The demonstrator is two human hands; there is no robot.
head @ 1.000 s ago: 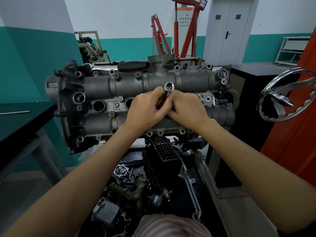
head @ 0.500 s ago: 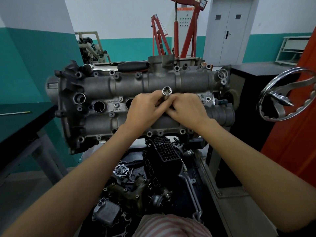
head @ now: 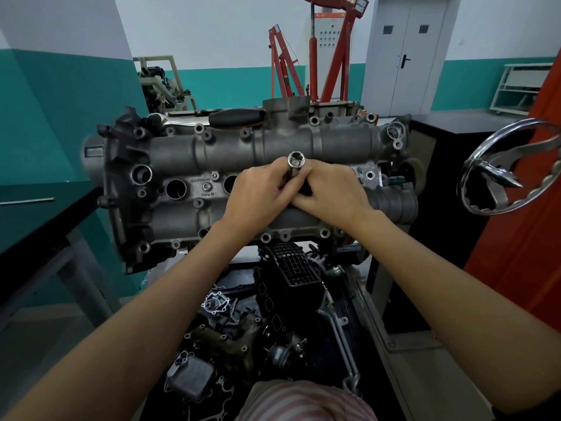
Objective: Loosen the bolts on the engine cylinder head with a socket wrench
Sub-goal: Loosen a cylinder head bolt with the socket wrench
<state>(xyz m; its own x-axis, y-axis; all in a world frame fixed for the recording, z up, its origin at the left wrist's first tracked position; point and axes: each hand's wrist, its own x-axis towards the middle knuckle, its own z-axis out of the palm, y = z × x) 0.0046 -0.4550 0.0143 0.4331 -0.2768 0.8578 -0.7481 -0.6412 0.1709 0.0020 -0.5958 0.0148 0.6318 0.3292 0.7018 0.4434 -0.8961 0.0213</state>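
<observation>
socket: bright chromed steel deep socket (head: 296, 165), upright, open end up, above the middle of the grey cast-metal cylinder head (head: 273, 153).
left hand (head: 258, 194): fingers curled round its shank.
right hand (head: 331, 192): fingers curled against it; exact hold hidden.
handling: likely rigid, light, slick; best gripped low on the shank.

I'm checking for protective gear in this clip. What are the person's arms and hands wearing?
Nothing shows on either: the left hand and right hand are gloveless, with no rings, watch or bands visible, and both forearms are bare up to the frame edge. A pink and white striped garment shows at the bottom.
</observation>
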